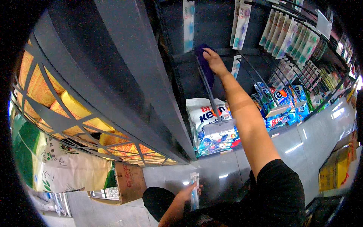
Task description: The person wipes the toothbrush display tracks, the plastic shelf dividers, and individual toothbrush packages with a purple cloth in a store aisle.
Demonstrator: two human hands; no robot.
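Note:
My right hand [214,61] reaches to the dark back panel of a shop shelf and grips a dark purple cloth [205,68], which lies against a metal display hook [206,82]. Low in front of my body, my left hand [190,191] holds packaged toothbrushes [195,190] upright; how many cannot be told. Below the hook stands a white detergent bag [198,109], partly behind the hook's clear price holder [219,127]. Another toothbrush pack [188,25] hangs above the cloth, and one more [236,66] hangs to the right of my right hand.
Rows of hanging toothbrush packs [283,35] and blue detergent bags [302,103] are at right, with hooks jutting outward. A grey metal upright [136,71] rises at left beside a lattice rack of yellow packages [113,142]. A cardboard box [130,181] and a large white sack [76,167] stand lower left.

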